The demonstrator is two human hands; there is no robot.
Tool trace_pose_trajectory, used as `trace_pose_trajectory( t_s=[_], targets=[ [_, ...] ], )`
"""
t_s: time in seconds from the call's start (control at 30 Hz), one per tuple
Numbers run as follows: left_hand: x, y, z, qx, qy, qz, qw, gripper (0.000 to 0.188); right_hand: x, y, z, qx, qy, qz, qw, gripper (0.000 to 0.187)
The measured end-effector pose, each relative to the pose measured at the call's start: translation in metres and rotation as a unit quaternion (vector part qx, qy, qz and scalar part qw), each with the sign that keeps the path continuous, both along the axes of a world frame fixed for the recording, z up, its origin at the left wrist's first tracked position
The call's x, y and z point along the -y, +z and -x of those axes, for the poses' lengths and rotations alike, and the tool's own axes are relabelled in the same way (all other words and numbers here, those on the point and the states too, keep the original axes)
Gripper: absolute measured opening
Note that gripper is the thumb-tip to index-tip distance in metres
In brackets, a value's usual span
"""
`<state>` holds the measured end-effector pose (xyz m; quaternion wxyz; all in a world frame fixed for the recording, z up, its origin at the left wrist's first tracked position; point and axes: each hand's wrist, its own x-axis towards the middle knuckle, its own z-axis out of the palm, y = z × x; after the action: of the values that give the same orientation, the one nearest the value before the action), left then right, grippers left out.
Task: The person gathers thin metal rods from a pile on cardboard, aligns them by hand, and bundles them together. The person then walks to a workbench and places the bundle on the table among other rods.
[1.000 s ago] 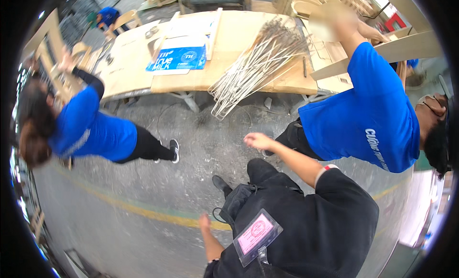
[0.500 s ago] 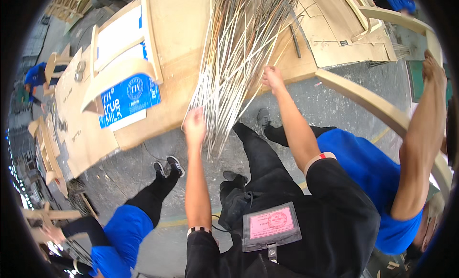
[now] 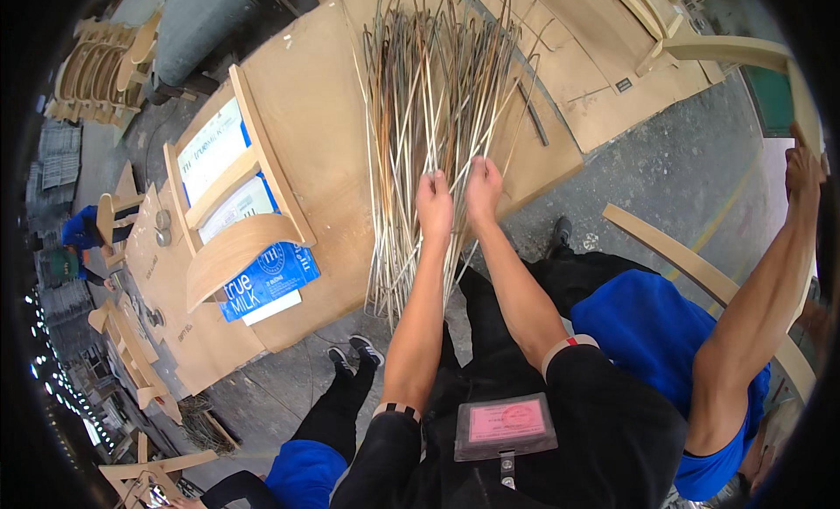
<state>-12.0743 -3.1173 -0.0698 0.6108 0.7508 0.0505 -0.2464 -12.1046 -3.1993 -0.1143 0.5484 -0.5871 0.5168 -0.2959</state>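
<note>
A long loose bundle of thin rods (image 3: 394, 150), pale at the near end and brown and hooked at the far end, lies across a cardboard-covered table. Its near ends stick out past the table's edge. Over the middle of the bundle, my left hand (image 3: 435, 207) is closed, with rods running into its fingers. Close beside it on the right, my right hand (image 3: 483, 194) is also closed, with a rod coming out at its fingertips. Exactly how many rods each holds is hidden by the fingers.
On the table's left sits a wooden chair frame (image 3: 249, 133) over a blue-and-white carton (image 3: 262, 290). A dark bar (image 3: 532, 111) lies right of the rods. At my right, a co-worker in blue (image 3: 639, 334) grips a curved wooden piece (image 3: 674, 255). Another person's legs (image 3: 332, 404) are at left.
My hands, which were apart on either side of the bundle, have come together over its middle. The rods lie straighter. The head view has shifted, showing more of the table's far side.
</note>
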Motion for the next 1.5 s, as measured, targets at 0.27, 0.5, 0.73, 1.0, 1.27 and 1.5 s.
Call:
trace_pose_trajectory(
  t_s=[0.27, 0.5, 0.73, 1.0, 1.27, 1.5],
  targets=[
    [-0.019, 0.079, 0.006, 0.178, -0.007, 0.036, 0.983, 0.033, -0.014, 0.084, -0.004, 0.156, 0.021, -0.196, 0.968, 0.026],
    [-0.203, 0.082, 0.137, 0.107, 0.063, 0.054, 0.991, 0.032, -0.167, 0.150, 0.141, 0.206, 0.155, -0.300, 0.918, 0.027],
    [-0.302, 0.039, 0.208, 0.007, 0.018, 0.095, 0.995, 0.031, -0.225, 0.123, 0.191, 0.115, 0.208, -0.171, 0.956, 0.031],
    [-0.208, -0.004, 0.111, 0.133, -0.026, -0.098, 0.986, 0.046, -0.160, 0.064, 0.097, 0.034, 0.070, 0.025, 0.997, 0.037],
    [-0.101, -0.050, 0.008, 0.305, -0.063, -0.121, 0.942, 0.028, -0.064, -0.013, 0.005, -0.059, 0.008, 0.118, 0.991, 0.032],
    [-0.078, -0.062, -0.004, 0.154, -0.092, -0.209, 0.961, 0.033, -0.060, -0.030, -0.009, -0.084, 0.028, 0.010, 0.996, 0.022]
  ],
)
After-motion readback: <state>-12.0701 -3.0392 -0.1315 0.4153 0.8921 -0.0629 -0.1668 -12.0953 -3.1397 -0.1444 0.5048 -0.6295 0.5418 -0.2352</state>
